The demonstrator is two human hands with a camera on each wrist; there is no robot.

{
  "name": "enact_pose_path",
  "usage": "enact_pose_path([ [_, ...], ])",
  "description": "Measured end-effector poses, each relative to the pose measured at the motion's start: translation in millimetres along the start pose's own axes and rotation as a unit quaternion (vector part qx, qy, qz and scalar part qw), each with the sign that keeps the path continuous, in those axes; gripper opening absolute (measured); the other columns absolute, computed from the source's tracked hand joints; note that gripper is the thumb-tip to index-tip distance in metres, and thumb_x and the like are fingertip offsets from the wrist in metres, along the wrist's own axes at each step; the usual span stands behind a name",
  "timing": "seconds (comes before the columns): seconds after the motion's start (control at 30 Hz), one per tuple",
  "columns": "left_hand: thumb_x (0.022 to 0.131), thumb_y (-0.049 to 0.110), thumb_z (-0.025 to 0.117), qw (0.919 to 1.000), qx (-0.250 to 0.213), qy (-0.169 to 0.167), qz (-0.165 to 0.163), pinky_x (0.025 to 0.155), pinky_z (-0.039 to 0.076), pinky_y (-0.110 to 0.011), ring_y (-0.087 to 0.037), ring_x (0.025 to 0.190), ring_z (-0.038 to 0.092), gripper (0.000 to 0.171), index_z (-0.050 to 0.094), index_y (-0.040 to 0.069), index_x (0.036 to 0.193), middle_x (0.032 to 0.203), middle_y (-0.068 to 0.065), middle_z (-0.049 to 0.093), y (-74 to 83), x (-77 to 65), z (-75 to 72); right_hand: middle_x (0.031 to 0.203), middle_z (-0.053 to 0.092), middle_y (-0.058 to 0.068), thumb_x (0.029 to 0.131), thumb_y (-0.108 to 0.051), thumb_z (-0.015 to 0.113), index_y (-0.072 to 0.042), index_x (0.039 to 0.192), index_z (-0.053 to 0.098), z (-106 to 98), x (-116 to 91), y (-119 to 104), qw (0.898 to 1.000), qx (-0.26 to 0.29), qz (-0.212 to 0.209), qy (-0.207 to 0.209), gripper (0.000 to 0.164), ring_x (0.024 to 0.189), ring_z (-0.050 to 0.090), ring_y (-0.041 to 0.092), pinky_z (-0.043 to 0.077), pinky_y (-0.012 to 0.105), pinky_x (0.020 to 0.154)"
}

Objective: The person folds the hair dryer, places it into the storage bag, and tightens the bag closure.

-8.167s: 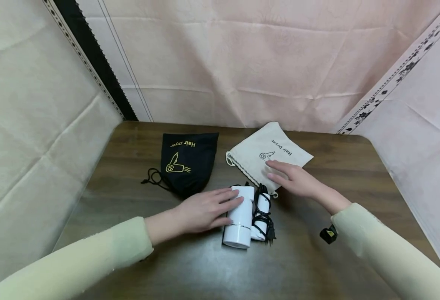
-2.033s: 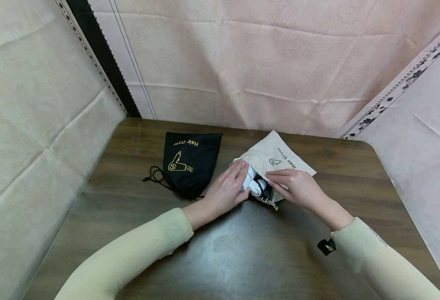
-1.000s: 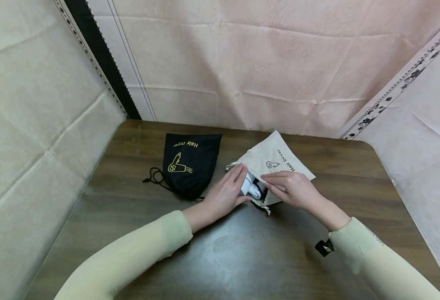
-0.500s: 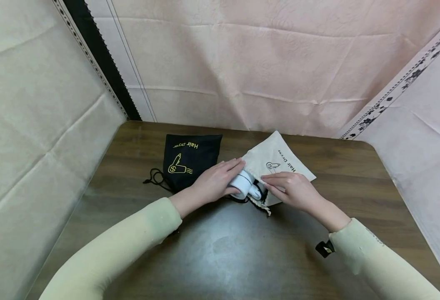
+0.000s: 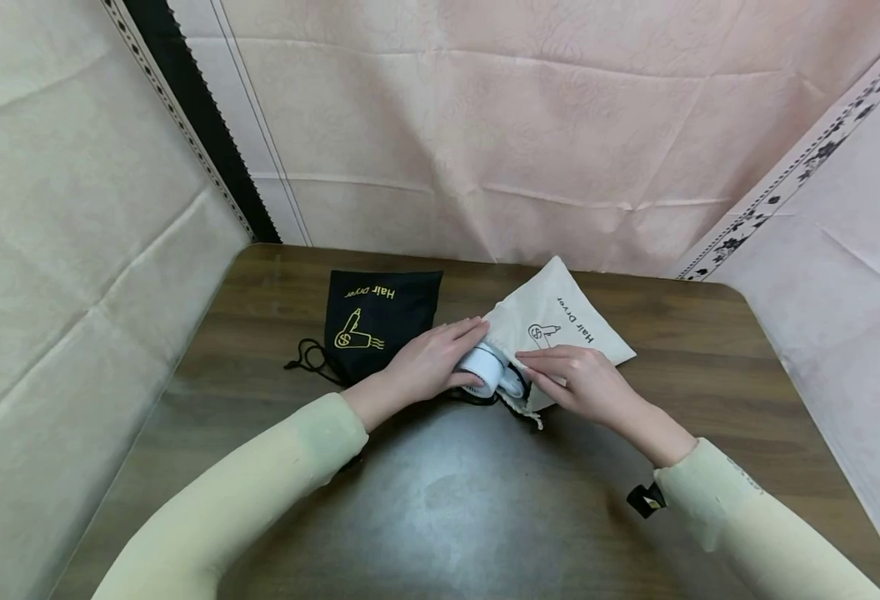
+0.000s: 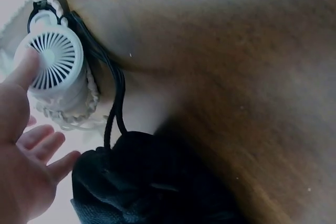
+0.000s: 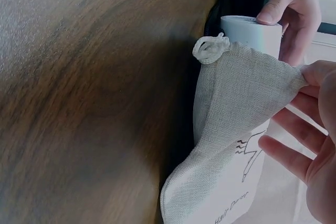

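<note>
A white hair dryer [image 5: 481,367] lies partly inside a cream drawstring bag [image 5: 552,315] printed "Hair Dryer". Its round vented end [image 6: 58,59] sticks out of the bag's mouth. My left hand [image 5: 432,360] lies along the dryer's left side, the thumb pressing on the vented end and the other fingers mostly straight towards the bag's mouth. With thumb and forefinger, my right hand [image 5: 582,382] pinches the edge of the mouth and lifts the cloth, as the right wrist view shows. A folded white handle part with black cord shows beside the dryer's body; the rest is hidden in the bag.
A black drawstring bag [image 5: 382,321] with gold "Hair Dryer" print lies on the wooden table [image 5: 440,517], just left of my left hand. Its black cords [image 6: 113,90] reach near the hair dryer. Pale cloth [image 5: 545,142] hangs behind the table and at both sides.
The hair dryer has gone from lying on the table to partly inside the cream bag. My left hand has shifted left, its thumb now on the vented end; my right hand still pinches the mouth.
</note>
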State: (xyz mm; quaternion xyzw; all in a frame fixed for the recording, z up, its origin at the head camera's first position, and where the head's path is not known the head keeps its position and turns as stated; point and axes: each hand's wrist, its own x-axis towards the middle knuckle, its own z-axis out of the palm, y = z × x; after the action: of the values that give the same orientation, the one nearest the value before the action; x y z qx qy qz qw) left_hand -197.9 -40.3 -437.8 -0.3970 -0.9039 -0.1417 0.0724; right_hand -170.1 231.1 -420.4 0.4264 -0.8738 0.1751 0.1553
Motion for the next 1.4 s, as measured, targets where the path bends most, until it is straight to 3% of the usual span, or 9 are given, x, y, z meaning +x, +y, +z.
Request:
enact_pose_path([
  [0.17,0.084,0.055,0.066,0.9974,-0.041,-0.048,-0.036,0.105,0.041,-0.038,-0.023,0.13,0.048,0.082,0.038,0.012,0.148,0.147,-0.009,0.045,-2.2,3.2,-0.5,0.114,0.07,0.001,0.088,-0.017,0.069,-0.013,0.116,0.072,-1,0,0,1.0,0.008,0.005,-0.004,0.029,0.105,0.067,0.017,0.054,0.041,0.085],
  [0.27,0.084,0.056,0.066,0.9968,-0.045,-0.05,-0.041,0.101,0.045,-0.036,-0.02,0.121,0.054,0.079,0.043,0.011,0.144,0.138,-0.007,0.053,-3.1,4.5,-0.2,0.114,0.07,0.001,0.088,-0.017,0.069,-0.013,0.116,0.072,-1,-1,0,1.0,0.012,0.006,-0.005,0.028,0.105,0.066,0.017,0.054,0.041,0.085],
  [0.6,0.085,0.055,0.065,0.9978,-0.035,0.012,-0.055,0.081,0.053,-0.03,-0.014,0.093,0.062,0.06,0.057,0.012,0.127,0.114,-0.003,0.06,-1.5,10.3,8.7,0.113,0.071,0.001,0.089,-0.019,0.067,-0.013,0.115,0.072,-4,1,2,1.0,0.014,0.002,0.005,0.027,0.104,0.067,0.017,0.054,0.042,0.085],
  [0.93,0.083,0.049,0.07,0.9923,-0.018,0.082,-0.091,0.06,0.051,-0.025,-0.01,0.067,0.056,0.043,0.058,0.014,0.104,0.093,0.001,0.056,6.8,17.6,20.5,0.113,0.071,0.0,0.089,-0.019,0.068,-0.013,0.114,0.073,-4,-5,4,1.0,0.009,0.013,0.004,0.026,0.104,0.067,0.017,0.053,0.042,0.086],
  [1.07,0.083,0.05,0.071,0.9906,-0.004,0.091,-0.102,0.053,0.048,-0.025,-0.011,0.06,0.053,0.042,0.056,0.014,0.1,0.088,0.002,0.053,9.7,21.4,23.5,0.111,0.071,0.001,0.088,-0.019,0.069,-0.012,0.113,0.073,-2,-10,8,1.0,-0.007,0.016,0.004,0.026,0.103,0.067,0.018,0.053,0.041,0.085],
  [1.23,0.085,0.048,0.069,0.9925,-0.016,0.065,-0.102,0.059,0.051,-0.025,-0.011,0.067,0.057,0.042,0.057,0.015,0.107,0.097,0.001,0.056,6.0,22.1,21.7,0.112,0.071,0.003,0.085,-0.02,0.071,-0.01,0.114,0.072,0,-15,9,0.999,-0.046,0.009,-0.011,0.03,0.102,0.067,0.021,0.054,0.043,0.083],
  [1.4,0.089,0.037,0.068,0.9961,-0.042,0.03,-0.071,0.075,0.052,-0.03,-0.011,0.085,0.061,0.034,0.063,0.017,0.115,0.109,0.0,0.061,-6.0,19.5,12.5,0.115,0.069,0.005,0.084,-0.026,0.073,-0.011,0.12,0.068,3,-22,3,0.997,-0.072,0.018,-0.024,0.039,0.103,0.066,0.022,0.054,0.043,0.082],
])
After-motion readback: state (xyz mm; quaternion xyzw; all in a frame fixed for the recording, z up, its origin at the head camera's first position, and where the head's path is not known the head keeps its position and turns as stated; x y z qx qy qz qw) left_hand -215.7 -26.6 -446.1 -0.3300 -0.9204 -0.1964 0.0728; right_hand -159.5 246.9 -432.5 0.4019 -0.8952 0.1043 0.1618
